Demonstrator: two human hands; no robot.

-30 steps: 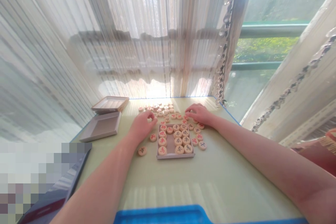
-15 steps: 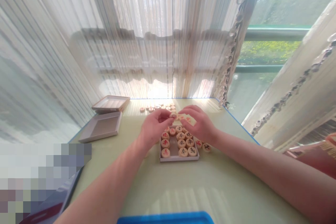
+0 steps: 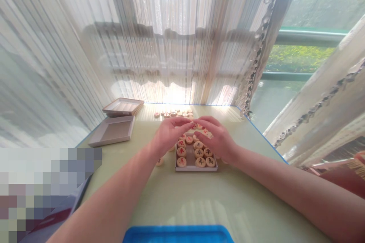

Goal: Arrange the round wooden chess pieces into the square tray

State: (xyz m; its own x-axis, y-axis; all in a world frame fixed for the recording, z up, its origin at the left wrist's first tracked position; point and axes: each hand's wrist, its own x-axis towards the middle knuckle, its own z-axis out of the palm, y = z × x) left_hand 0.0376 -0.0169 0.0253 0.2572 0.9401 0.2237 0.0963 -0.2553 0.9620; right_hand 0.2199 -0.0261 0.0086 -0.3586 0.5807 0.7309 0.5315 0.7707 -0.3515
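My left hand (image 3: 172, 132) reaches over the back left of a shallow box tray (image 3: 196, 168), thumb and fingers pinched round a round wooden Chinese chess piece (image 3: 194, 126), partly hidden by the fingertips. From the other side comes my right hand (image 3: 218, 136), its index fingertip meeting the left fingertips and its thumb apart, over the tray's back right. Inside the tray, red-marked pieces (image 3: 181, 152) line the left side and black-marked pieces (image 3: 199, 153) fill two columns on the right, with bare tray floor between. The right hand covers some of the pieces.
Several loose pieces (image 3: 173, 113) lie in sunlight at the table's back. One piece (image 3: 159, 161) rests left of the tray. Two box parts, an empty lid (image 3: 114, 131) and another (image 3: 123, 105), sit at the left edge. A blue tray (image 3: 178, 231) is at the front.
The two hands have come together, the right fingertips moving left to meet the left ones around the piece. The view has shifted slightly.
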